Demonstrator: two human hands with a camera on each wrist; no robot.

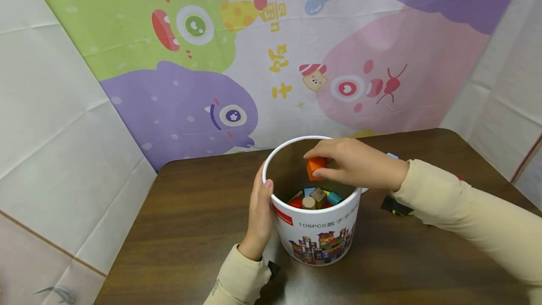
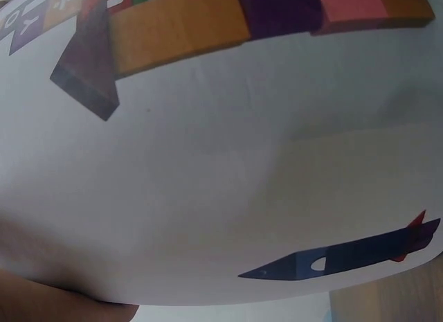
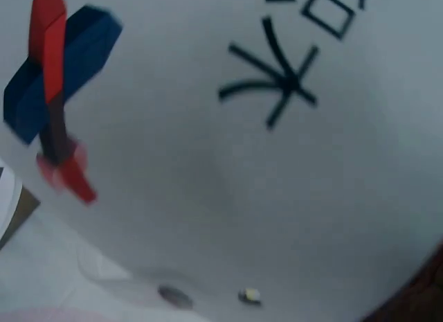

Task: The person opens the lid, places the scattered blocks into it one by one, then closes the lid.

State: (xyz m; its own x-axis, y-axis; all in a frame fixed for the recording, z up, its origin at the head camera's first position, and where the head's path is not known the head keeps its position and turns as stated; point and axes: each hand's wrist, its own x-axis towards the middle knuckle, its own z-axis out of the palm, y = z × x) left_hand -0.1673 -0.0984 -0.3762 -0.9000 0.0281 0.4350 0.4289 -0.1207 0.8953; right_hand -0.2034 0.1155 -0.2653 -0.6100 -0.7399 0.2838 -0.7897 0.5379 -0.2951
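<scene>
A white toy-block bucket [image 1: 315,234] with printed building pictures stands upright on the brown table in the head view. Inside lie several wooden blocks [image 1: 318,196], in plain wood, red, blue and teal. My right hand [image 1: 360,163] pinches an orange block [image 1: 315,167] between thumb and fingers, over the bucket's opening. At the bucket's left side my left hand [image 1: 259,211] holds the wall, its thumb near the rim. The left wrist view shows mostly printed bucket wall [image 2: 208,149] and a bit of hand. Bucket wall [image 3: 208,163] fills the right wrist view, hiding the orange block there.
The wooden table [image 1: 203,211] extends around the bucket. Past the right forearm, a small light-blue piece [image 1: 392,155] and a bit of red [image 1: 459,177] show, mostly hidden by the sleeve. A cartoon-printed cloth [image 1: 288,121] hangs behind the table.
</scene>
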